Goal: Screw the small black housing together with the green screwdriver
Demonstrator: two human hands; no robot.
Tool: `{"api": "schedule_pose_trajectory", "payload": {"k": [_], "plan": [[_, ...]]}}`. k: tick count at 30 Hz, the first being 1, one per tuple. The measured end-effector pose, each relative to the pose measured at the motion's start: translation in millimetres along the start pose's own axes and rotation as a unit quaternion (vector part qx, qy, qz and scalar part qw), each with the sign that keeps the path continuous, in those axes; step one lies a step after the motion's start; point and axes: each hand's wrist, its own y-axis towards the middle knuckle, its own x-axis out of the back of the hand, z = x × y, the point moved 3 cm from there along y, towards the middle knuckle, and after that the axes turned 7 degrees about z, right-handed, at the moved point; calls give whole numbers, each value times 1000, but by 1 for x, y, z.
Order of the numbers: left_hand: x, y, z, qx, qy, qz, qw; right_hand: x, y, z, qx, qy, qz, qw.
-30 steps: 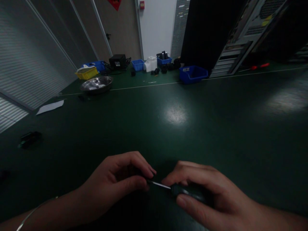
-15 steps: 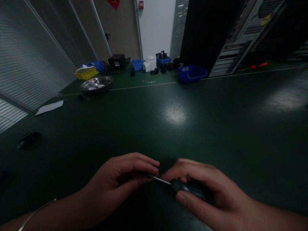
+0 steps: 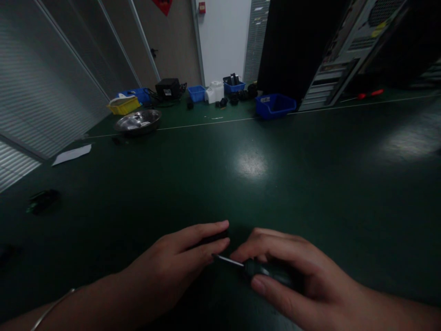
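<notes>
Your right hand [image 3: 299, 276] lies low over the green bench mat [image 3: 310, 184], fingers curled round the dark handle of a screwdriver [image 3: 262, 270] whose shaft points left. Your left hand [image 3: 179, 262] stretches flat, forefinger and thumb pinching a small dark part [image 3: 215, 238] beside the tip.

**Green table, clutter along the far edge**

The table [image 3: 310, 184] has a dark green top. At its far left stand a steel bowl [image 3: 138, 121] and a yellow bin [image 3: 124, 105]. A black box [image 3: 167, 88], a white unit [image 3: 214, 92] and a blue bin [image 3: 274, 105] follow to the right. A computer case [image 3: 344, 59] stands beside that bin, and a red screwdriver [image 3: 368, 94] lies past it. A paper sheet [image 3: 71, 154] lies near the left edge.
</notes>
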Motion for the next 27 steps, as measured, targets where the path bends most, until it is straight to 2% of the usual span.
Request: {"api": "schedule_pose_trajectory", "payload": {"k": [4,7,10,12,14,18,23,27], "plan": [[5,3,3,34,-37,-58,997,0,-5,4,-12,-21,12,1000],[9,9,7,98,-123,-79,984,-1,-6,8,-5,-41,36,998],[10,14,11,191,-256,-94,943,-5,-6,14,2,-79,77,994],[12,15,11,222,-327,-111,912,-8,-6,19,16,-117,108,987],[14,14,7,226,-358,-126,897,-13,-5,22,43,-159,128,978],[19,9,0,213,-368,-143,894,-27,2,26,54,-220,138,964],[22,-1,-2,211,-377,-163,887,-48,17,34,58,-237,159,957],[22,-5,-1,209,-391,-161,882,-54,22,35,51,-243,171,953]]}}
